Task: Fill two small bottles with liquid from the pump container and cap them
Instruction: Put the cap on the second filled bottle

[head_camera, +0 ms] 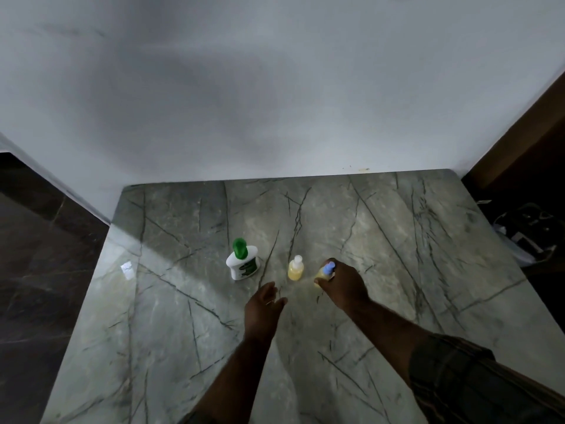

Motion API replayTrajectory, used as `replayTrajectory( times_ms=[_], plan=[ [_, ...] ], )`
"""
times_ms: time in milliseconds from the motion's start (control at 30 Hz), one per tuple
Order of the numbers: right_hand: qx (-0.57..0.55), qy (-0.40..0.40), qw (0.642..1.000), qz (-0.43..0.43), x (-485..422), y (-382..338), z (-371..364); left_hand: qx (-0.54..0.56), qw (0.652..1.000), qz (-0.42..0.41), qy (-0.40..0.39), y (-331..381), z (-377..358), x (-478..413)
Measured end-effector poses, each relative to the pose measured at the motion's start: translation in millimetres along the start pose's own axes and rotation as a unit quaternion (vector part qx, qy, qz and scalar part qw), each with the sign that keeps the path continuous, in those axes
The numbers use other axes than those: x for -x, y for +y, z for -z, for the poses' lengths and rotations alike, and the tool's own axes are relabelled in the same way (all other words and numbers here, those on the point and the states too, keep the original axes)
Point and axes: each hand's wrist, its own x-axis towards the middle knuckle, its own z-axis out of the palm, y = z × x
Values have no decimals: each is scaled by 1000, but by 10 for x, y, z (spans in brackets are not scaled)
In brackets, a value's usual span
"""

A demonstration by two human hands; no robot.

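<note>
A white pump container with a green pump head (243, 262) stands on the marble table (397, 270). To its right stands a small bottle of yellow liquid with a white cap (296, 268). Further right, my right hand (344, 283) is wrapped around a second small bottle with a blue cap (326, 270), which holds yellow liquid and stands on the table; most of its body is hidden by my fingers. My left hand (265, 301) hovers flat above the table in front of the pump container and the white-capped bottle, fingers apart, holding nothing.
A white wall rises right behind the table's far edge. Dark floor lies to the left of the table. Off the right edge, low down, sits a dark cluttered object (526, 231). The near half of the table holds only my forearms.
</note>
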Motion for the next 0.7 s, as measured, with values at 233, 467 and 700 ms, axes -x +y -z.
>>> replayTrajectory(
  times_ms=[233,467,700],
  plan=[
    [55,3,998,11,-290,104,3,-16,1000,24,-7,-94,48,0],
    [57,-13,998,15,-433,153,37,-14,999,44,-6,-145,48,-7],
    [71,-38,997,16,-501,225,12,-37,998,53,-13,-137,0,-24]
  ],
)
